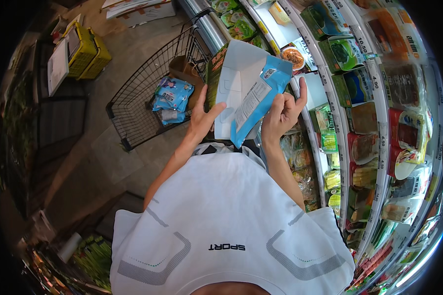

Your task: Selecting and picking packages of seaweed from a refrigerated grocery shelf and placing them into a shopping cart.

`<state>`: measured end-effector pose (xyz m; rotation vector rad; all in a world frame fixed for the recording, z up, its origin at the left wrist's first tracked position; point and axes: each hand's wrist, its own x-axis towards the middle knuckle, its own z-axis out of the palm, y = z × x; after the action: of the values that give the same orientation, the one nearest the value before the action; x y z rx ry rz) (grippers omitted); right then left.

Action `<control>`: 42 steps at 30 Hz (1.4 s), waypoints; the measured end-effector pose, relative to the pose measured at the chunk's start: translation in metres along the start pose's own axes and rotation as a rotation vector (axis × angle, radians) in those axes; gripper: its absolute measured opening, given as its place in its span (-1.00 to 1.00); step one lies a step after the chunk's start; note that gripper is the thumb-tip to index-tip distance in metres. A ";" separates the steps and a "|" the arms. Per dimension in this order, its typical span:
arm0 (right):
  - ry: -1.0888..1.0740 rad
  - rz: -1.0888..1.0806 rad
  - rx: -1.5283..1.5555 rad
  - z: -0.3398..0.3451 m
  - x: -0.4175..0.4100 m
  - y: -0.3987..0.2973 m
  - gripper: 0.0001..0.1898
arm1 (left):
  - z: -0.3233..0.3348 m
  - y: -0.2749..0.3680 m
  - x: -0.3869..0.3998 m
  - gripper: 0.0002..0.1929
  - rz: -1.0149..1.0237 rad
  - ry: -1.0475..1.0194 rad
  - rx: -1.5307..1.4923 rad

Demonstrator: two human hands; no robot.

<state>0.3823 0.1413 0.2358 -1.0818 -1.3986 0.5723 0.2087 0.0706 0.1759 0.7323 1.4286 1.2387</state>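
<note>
My left hand (203,116) holds the left side of an open cardboard box (239,55), white inside with a green printed outer wall, its thumb over the near edge. Between thumb and curled fingers, my right hand (283,114) grips the right edge of a blue plastic food packet (256,99); its index finger points away. The packet lies tilted across the box's opening, with a white printed panel facing up. Similar blue packets (173,94) lie in a black wire shopping cart (133,107) beyond my left hand, beside a brown paper bag (186,70).
Refrigerated shelves (345,110) of packaged foods with price strips curve along the right. Yellow plastic crates (96,55) stand at the upper left, a white board leaning against them. Stacked cardboard (147,14) lies at the top. Green vegetables (94,258) are at the lower left.
</note>
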 end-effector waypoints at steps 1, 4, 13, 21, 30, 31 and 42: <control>0.084 0.047 0.020 0.002 0.002 -0.001 -0.77 | 0.004 0.008 -0.002 -0.02 -0.034 -0.018 0.001; 0.086 -0.007 0.051 0.006 0.002 -0.007 -0.79 | 0.007 -0.002 0.000 -0.03 0.014 -0.039 0.070; -0.167 -0.175 -0.049 0.010 -0.007 -0.006 -0.92 | 0.009 0.012 -0.006 -0.02 0.163 -0.100 0.272; -0.425 -0.131 -0.008 0.000 0.009 -0.003 -0.96 | 0.013 0.014 -0.005 -0.03 0.209 -0.174 0.257; -0.527 -0.213 -0.327 -0.022 0.062 0.000 -0.54 | 0.009 0.008 -0.004 -0.07 0.185 -0.236 0.236; -0.526 -0.213 -0.329 -0.025 0.065 0.000 -0.54 | 0.010 0.008 -0.004 -0.07 0.196 -0.239 0.235; -1.092 -0.016 -0.259 -0.034 0.103 0.022 -0.63 | 0.014 0.008 0.001 -0.03 0.135 -0.254 0.200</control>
<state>0.4359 0.2309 0.2731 -0.9716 -2.4683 1.0748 0.2200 0.0780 0.1842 1.0986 1.3203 1.0690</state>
